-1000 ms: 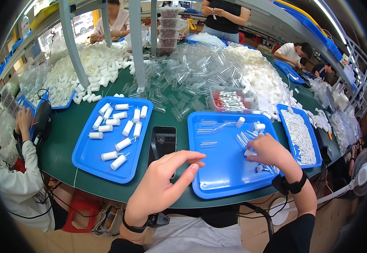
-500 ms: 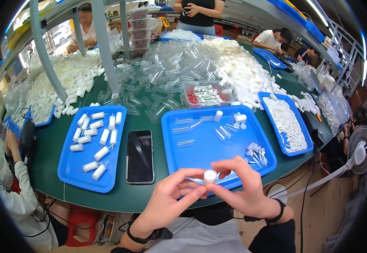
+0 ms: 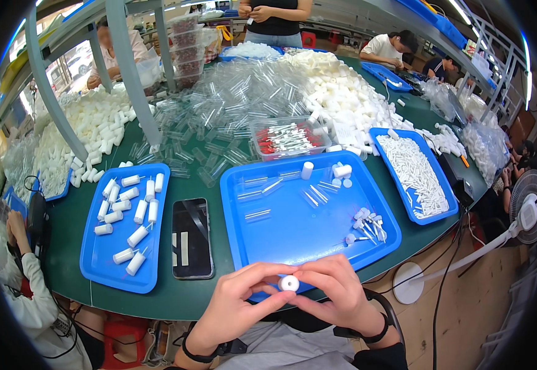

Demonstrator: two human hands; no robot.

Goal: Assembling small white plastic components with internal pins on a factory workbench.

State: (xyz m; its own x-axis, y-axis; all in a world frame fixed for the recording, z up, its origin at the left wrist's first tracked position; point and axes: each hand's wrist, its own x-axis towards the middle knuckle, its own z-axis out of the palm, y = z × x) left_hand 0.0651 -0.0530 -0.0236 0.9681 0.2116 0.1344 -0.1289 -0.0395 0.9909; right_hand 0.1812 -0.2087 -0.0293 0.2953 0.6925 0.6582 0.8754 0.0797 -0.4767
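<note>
Just over the near edge of the middle blue tray (image 3: 280,243), a white cylinder (image 3: 289,283) with a small hole in its end is pinched between both hands. My left hand (image 3: 234,302) grips its left side with thumb and fingers. My right hand (image 3: 333,293) closes on it from the right, fingertips meeting those of the left. In the tray lie clear tubes (image 3: 258,215), thin clear rods (image 3: 315,195), an upright white cylinder (image 3: 307,170), another lying on its side (image 3: 342,171), and a cluster of thin stems with pale round caps (image 3: 370,225).
Left stands a blue tray (image 3: 105,265) of white cylinders with thin stems; beside it, a phone (image 3: 192,240). A right tray (image 3: 413,176) holds small white pieces. Behind are a clear box (image 3: 288,139) of red-and-white parts, clear tubes (image 3: 237,92) and white cylinders (image 3: 342,92). Other people sit around.
The held cylinder has tipped so its holed end shows, and both hands have moved slightly left and down, drawing closer together. The whole view has shifted a little.
</note>
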